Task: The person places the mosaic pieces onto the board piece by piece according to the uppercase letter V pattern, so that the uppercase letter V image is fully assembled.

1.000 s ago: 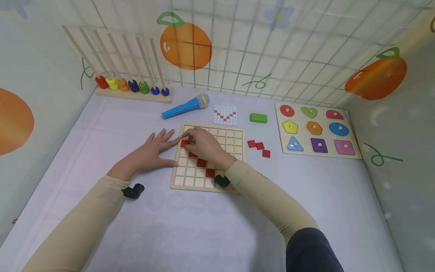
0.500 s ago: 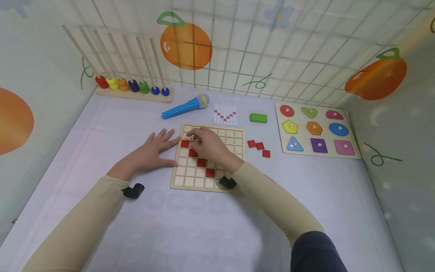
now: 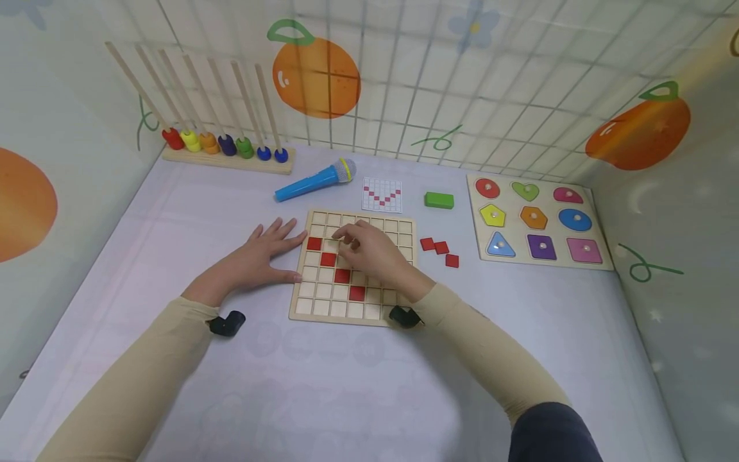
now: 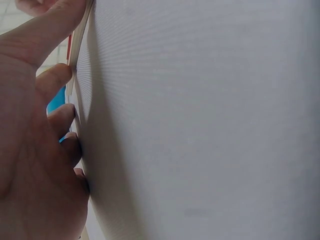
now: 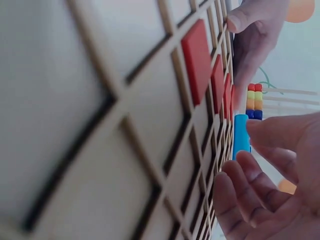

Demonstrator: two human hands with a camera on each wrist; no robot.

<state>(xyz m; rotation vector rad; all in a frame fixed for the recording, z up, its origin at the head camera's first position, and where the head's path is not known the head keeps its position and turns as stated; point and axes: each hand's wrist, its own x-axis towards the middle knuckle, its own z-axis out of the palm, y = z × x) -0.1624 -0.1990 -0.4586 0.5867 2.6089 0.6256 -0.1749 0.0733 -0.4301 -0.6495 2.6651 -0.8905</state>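
Observation:
A wooden grid board lies on the table, and several red square tiles sit in its cells along a diagonal. With fingers spread, my left hand rests on the table, its thumb and index fingertip at the board's left edge. My right hand hovers over the middle of the board, fingers loosely bent and nothing between them in the right wrist view. Right of the board lie 3 loose red tiles. Behind it is a small card printed with a red V pattern on a grid.
A blue toy microphone and a green block lie behind the board. At the back left stands a bead rack with tall pegs. A shape puzzle board lies at the right, near the patterned wall.
My right hand has drawn away from the upper-left tile, moving right across the board and uncovering the tiles there. My left hand has stayed in place.

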